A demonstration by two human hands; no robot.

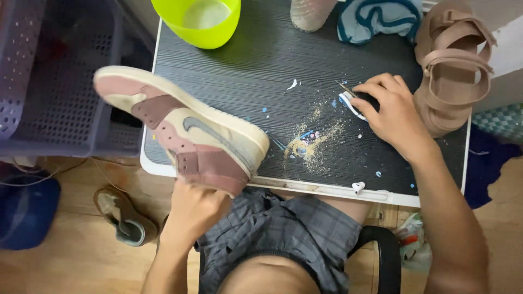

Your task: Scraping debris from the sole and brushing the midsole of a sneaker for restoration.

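Note:
My left hand (pixel 192 211) grips the ankle opening of a high-top sneaker (pixel 180 122) in cream and dusty pink, holding it on its side with the toe pointing left over the table's near left corner. My right hand (pixel 393 111) rests on the dark table (pixel 245 65) with its fingers closed over a small brush (pixel 351 103) with a white edge and dark body. A patch of sandy grit and blue and white paint specks (pixel 311 142) lies on the tabletop between the two hands.
A lime green bowl (pixel 197 20) stands at the table's far edge. A tan strappy sandal (pixel 455 62) lies at the right, a blue cloth (pixel 378 19) behind it. A purple lattice basket (pixel 49 76) sits left of the table. A worn shoe (pixel 122 215) lies on the wooden floor.

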